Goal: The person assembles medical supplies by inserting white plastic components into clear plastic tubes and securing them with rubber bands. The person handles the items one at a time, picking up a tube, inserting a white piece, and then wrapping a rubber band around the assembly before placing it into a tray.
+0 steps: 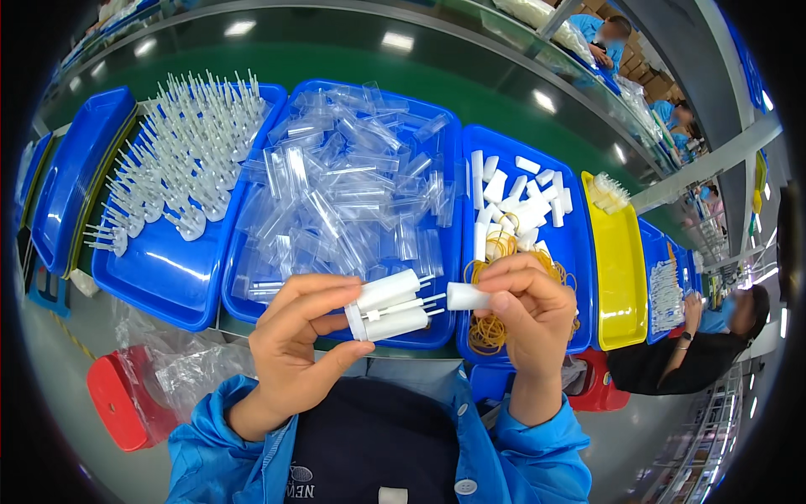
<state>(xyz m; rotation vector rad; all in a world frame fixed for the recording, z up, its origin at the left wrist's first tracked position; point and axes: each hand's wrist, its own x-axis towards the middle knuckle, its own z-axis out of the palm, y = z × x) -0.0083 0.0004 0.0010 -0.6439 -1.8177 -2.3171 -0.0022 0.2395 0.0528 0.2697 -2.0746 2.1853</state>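
My left hand (298, 336) grips the base of a white plastic part with several thin prongs (393, 307), held sideways with the prongs toward the right. White foam sleeves cover some of the prongs, while others are bare. Pinched between the thumb and fingers of my right hand (531, 307) is a loose white foam tube (467, 296). Its near end is close to the prong tips; I cannot tell if they touch. Behind my right hand, a blue tray (579, 252) holds white foam tubes (529, 206) and yellow rubber bands (489, 334).
Clear plastic sleeves (353, 185) fill a blue tray in front of me. Left of it, another blue tray (159, 290) carries many upright pronged parts (185, 151). A yellow tray (617, 286) lies at the right, near a seated co-worker (697, 344). Red stools (126, 403) stand below.
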